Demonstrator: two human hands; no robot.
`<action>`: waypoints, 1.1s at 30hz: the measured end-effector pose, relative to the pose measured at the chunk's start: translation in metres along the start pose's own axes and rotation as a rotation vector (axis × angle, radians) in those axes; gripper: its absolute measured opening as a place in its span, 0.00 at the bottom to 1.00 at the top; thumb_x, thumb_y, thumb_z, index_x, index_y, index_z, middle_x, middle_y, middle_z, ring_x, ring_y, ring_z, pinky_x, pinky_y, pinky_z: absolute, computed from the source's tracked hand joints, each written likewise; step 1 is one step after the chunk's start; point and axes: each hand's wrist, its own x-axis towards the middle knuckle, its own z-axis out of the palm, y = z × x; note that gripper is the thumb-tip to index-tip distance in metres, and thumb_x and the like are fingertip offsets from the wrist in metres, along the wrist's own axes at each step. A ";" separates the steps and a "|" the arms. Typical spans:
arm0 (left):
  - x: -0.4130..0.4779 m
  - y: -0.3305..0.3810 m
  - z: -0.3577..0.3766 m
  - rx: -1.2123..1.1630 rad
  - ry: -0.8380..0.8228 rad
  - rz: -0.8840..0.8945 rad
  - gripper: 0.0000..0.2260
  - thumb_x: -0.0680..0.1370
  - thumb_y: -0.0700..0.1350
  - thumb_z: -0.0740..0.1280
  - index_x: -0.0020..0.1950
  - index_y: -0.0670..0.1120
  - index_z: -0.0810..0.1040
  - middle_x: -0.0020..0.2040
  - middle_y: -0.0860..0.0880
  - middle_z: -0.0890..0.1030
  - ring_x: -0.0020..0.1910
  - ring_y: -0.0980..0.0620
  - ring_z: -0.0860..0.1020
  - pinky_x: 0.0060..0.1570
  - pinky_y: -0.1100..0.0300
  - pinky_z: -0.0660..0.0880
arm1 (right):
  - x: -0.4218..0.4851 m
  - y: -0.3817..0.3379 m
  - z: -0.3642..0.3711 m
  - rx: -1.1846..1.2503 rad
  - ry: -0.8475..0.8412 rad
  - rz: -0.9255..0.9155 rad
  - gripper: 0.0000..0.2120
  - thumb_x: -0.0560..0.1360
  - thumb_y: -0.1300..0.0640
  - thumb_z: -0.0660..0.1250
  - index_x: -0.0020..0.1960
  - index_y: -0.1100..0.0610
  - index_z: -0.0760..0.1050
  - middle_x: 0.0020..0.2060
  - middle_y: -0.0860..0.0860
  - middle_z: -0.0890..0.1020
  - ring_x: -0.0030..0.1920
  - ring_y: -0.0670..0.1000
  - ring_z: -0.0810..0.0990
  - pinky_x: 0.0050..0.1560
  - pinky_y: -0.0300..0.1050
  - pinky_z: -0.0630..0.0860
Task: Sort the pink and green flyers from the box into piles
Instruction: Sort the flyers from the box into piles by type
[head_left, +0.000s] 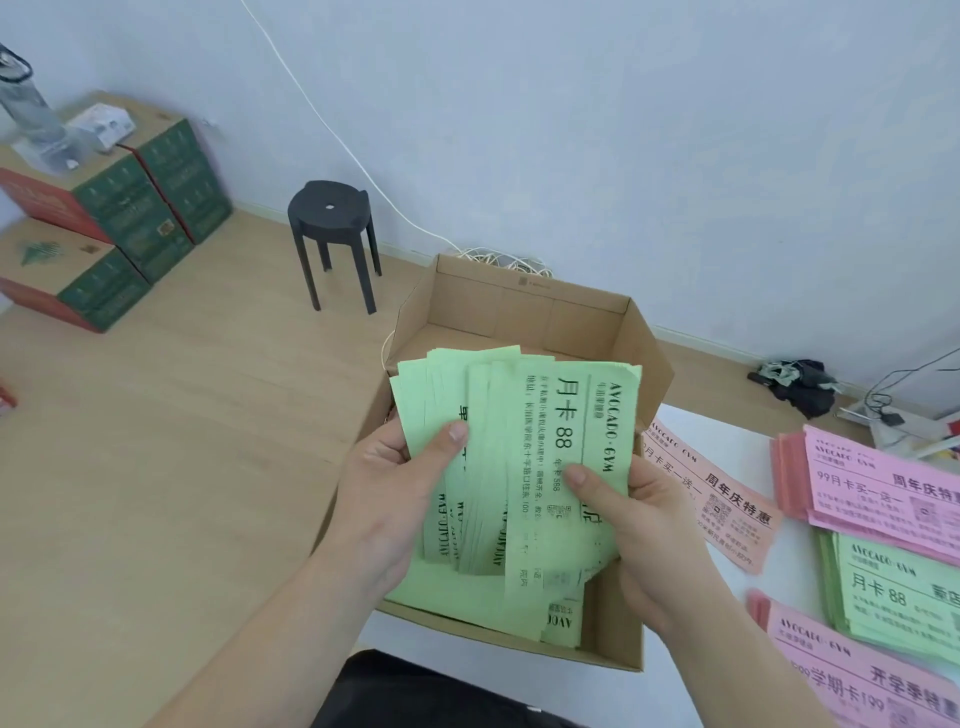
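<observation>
While the left hand (395, 499) and the right hand (639, 525) both grip a fanned bundle of green flyers (519, 441) over the cardboard box (519, 306), where more green ones lie, pink piles (883, 488) and a green pile (893, 587) already sit near the table's (737, 447) right edge, so sorting looks well along

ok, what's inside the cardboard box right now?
Loose green flyers lie at the near end of the cardboard box; the far end shows bare cardboard. The left hand and right hand hold a fanned bundle of green flyers over the middle, hiding what lies beneath.
</observation>
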 end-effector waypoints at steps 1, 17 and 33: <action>0.001 -0.001 0.000 -0.025 0.007 -0.028 0.08 0.80 0.41 0.72 0.58 0.42 0.86 0.55 0.46 0.88 0.56 0.43 0.86 0.58 0.47 0.81 | 0.000 0.002 -0.001 0.062 0.029 0.011 0.13 0.77 0.68 0.70 0.60 0.62 0.83 0.54 0.58 0.88 0.53 0.60 0.88 0.46 0.53 0.86; -0.005 0.002 0.012 0.136 -0.189 -0.003 0.11 0.81 0.41 0.71 0.63 0.48 0.82 0.55 0.56 0.87 0.56 0.52 0.86 0.56 0.52 0.81 | -0.003 0.006 -0.001 0.109 0.038 -0.008 0.12 0.80 0.66 0.67 0.63 0.60 0.79 0.55 0.56 0.87 0.54 0.58 0.87 0.47 0.49 0.86; 0.001 -0.003 0.001 0.063 0.023 0.051 0.10 0.80 0.35 0.71 0.59 0.46 0.83 0.53 0.48 0.88 0.52 0.47 0.87 0.50 0.51 0.82 | -0.003 0.005 -0.016 0.152 0.117 0.032 0.11 0.82 0.66 0.64 0.60 0.60 0.82 0.54 0.58 0.87 0.53 0.59 0.88 0.45 0.53 0.86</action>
